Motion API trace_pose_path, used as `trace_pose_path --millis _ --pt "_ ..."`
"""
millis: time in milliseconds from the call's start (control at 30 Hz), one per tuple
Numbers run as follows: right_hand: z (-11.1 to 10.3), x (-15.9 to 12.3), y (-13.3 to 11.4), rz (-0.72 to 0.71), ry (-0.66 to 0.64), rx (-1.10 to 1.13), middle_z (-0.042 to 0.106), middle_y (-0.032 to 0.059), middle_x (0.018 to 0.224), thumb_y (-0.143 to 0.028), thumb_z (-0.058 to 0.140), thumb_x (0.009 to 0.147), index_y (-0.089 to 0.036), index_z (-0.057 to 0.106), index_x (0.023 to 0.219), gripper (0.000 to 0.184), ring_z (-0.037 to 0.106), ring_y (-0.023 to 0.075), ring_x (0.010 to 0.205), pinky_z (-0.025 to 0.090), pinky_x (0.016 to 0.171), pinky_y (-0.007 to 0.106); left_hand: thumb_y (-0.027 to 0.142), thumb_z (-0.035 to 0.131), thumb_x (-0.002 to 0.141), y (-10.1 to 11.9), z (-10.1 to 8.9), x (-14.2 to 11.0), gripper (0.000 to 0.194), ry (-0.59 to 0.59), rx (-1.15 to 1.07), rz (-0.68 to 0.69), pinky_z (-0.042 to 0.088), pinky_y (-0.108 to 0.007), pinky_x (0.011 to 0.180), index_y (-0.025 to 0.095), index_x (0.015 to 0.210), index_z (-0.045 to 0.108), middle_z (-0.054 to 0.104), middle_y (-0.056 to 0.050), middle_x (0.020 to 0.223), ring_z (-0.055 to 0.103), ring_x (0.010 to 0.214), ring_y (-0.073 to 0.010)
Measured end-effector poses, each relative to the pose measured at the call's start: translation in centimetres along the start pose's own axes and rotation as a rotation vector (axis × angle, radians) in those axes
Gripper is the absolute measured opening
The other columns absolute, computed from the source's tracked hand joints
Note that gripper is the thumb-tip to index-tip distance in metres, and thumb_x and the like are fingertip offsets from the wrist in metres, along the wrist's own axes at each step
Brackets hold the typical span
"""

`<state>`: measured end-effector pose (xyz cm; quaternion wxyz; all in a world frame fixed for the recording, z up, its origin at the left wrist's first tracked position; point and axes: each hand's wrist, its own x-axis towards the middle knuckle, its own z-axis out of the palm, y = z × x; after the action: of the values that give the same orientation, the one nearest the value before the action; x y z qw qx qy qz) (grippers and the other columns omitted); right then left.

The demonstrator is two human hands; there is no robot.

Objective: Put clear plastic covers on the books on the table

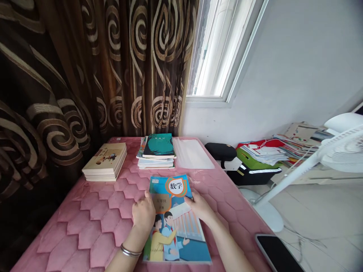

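Note:
A blue maths textbook (184, 223) lies face up on the pink quilted cover, its front showing cartoon figures and Chinese characters. My left hand (143, 212), with a silver bangle on the wrist, is closed at the book's left edge, its fingers curled. Along the right edge my right hand (200, 207) grips the book, thumb on the cover and fingers partly hidden beneath. Beyond it stands a stack of books topped by a teal book (159, 145). To its right lie translucent plastic sheets (194, 153).
A stack of cream books (105, 160) sits at the back left, before a patterned brown curtain (141, 68). A phone (279, 251) lies at the right edge. On the floor side are a white fan (300, 170), a black case (220, 152) and piled papers (300, 138).

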<state>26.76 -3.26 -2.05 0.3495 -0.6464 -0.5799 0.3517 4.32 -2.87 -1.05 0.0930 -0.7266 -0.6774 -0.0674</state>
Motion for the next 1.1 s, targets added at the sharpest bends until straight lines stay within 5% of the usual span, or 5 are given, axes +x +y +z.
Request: trace_pose_path --millis 233,333,500,833,1100 --pt "0.4 0.1 -0.1 0.04 0.078 -0.16 0.067 0.0073 0.085 -0.035 0.047 0.077 -0.018 0.062 0.085 0.024 0.063 0.0235 0.081 0.045 0.07 0.031 0.005 0.034 0.087 1.4 0.6 0.0 0.046 0.124 0.014 0.086 0.047 -0.047 0.093 0.008 0.128 0.055 0.058 -0.021 0.126 0.057 0.113 -0.0298" --pt "0.4 0.2 0.0 0.046 0.068 -0.145 0.066 0.0067 0.082 -0.037 0.048 0.076 -0.018 0.059 0.08 0.022 0.063 0.0227 0.077 0.045 0.067 0.03 0.015 0.034 0.092 3.8 1.2 1.2 0.046 0.034 -0.103 0.246 0.032 -0.046 0.111 0.012 0.136 0.048 0.042 -0.013 0.146 0.034 0.136 -0.0272" --pt "0.5 0.2 0.1 0.054 0.075 -0.095 0.064 0.0041 0.073 -0.038 0.049 0.074 -0.02 0.055 0.072 0.018 0.062 0.022 0.072 0.043 0.064 0.03 0.035 0.025 0.096 6.4 1.8 4.2 0.056 -0.129 -0.224 0.363 0.021 -0.042 0.116 0.011 0.146 0.029 0.026 -0.009 0.154 0.023 0.142 -0.0228" --pt "0.6 0.0 0.4 0.066 0.114 -0.052 0.061 0.0021 0.068 -0.041 0.049 0.072 -0.021 0.055 0.074 0.02 0.057 0.0204 0.064 0.039 0.059 0.029 0.034 0.021 0.096 1.6 2.5 7.0 0.056 -0.095 -0.208 0.323 0.02 -0.044 0.116 0.008 0.146 0.028 0.03 -0.011 0.152 0.023 0.142 -0.0219" --pt "1.4 0.2 0.8 0.062 0.137 -0.028 0.066 0.0039 0.077 -0.037 0.05 0.076 -0.021 0.057 0.082 0.019 0.062 0.0224 0.075 0.043 0.065 0.03 0.029 0.029 0.094 0.1 2.1 1.9 0.052 0.019 -0.163 0.337 0.018 -0.047 0.116 0.015 0.143 0.037 0.031 -0.007 0.151 0.025 0.141 -0.023"
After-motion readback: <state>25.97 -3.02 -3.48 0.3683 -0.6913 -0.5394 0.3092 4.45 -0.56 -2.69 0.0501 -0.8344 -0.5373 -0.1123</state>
